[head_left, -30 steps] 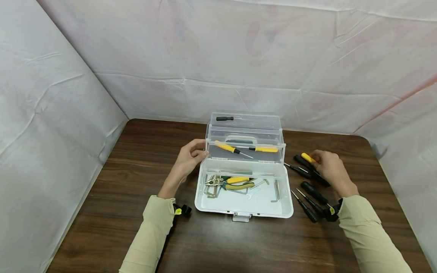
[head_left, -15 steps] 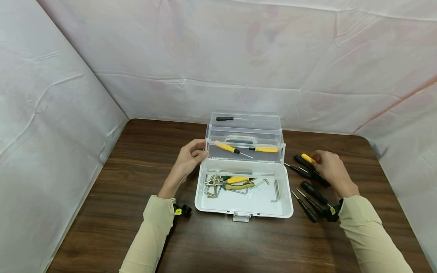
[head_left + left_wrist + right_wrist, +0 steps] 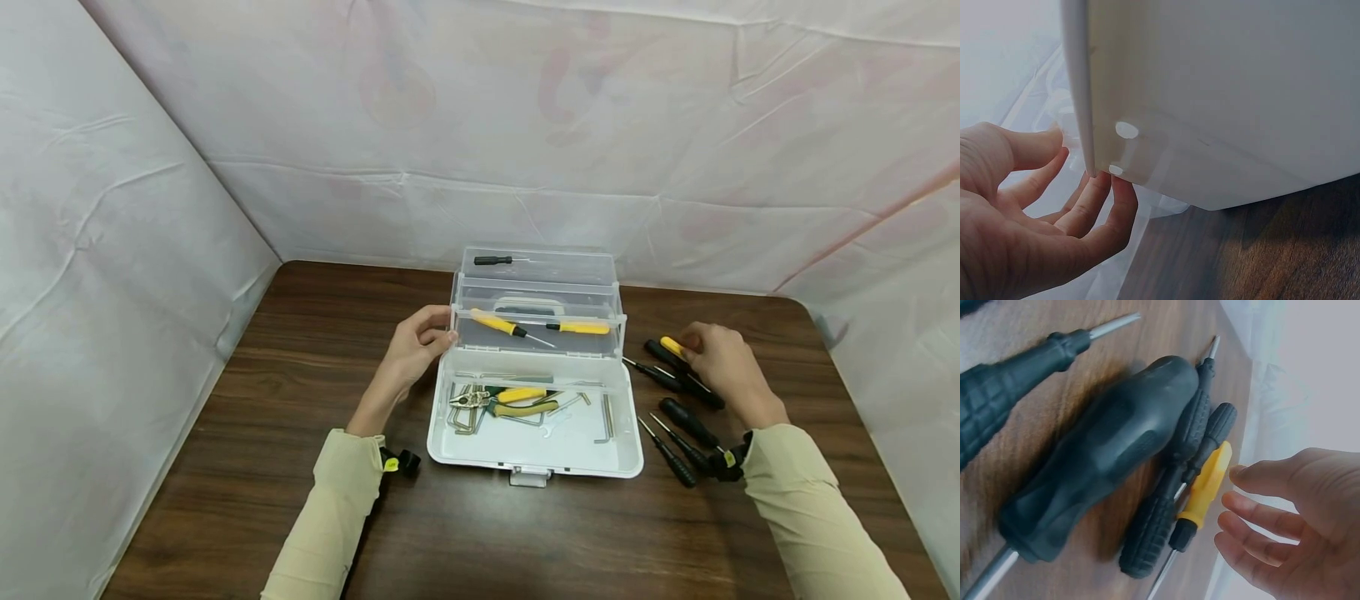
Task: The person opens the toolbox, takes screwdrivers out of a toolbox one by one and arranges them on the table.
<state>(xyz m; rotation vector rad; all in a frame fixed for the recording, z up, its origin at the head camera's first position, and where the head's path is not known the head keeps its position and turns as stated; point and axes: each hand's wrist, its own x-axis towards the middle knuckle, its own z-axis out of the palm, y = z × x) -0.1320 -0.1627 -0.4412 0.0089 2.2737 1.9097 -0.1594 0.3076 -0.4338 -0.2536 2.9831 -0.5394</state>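
My left hand (image 3: 414, 346) grips the left side of the opened white toolbox (image 3: 577, 454) near its hinge. In the left wrist view, bent fingers (image 3: 1124, 215) touch the underside of the white wall, with the thumb across the edge. At the right, my right hand (image 3: 723, 362) is beside a small screwdriver with a yellow handle (image 3: 1207, 487) lying on the table. Its thumb and loosely bent fingertips are right at that handle, with nothing between them. Against the yellow handle lie black-handled screwdrivers (image 3: 1147, 540); a thick black-handled screwdriver (image 3: 1100, 456) is nearer the camera.
Combination pliers (image 3: 517, 404) and several hex keys (image 3: 465, 421) lie in the toolbox's base. Clear trays behind hold two yellow-handled screwdrivers (image 3: 498, 323) and a small black one (image 3: 492, 261). More black screwdrivers (image 3: 688, 423) lie right of the toolbox. White cloth (image 3: 480, 125) surrounds the table.
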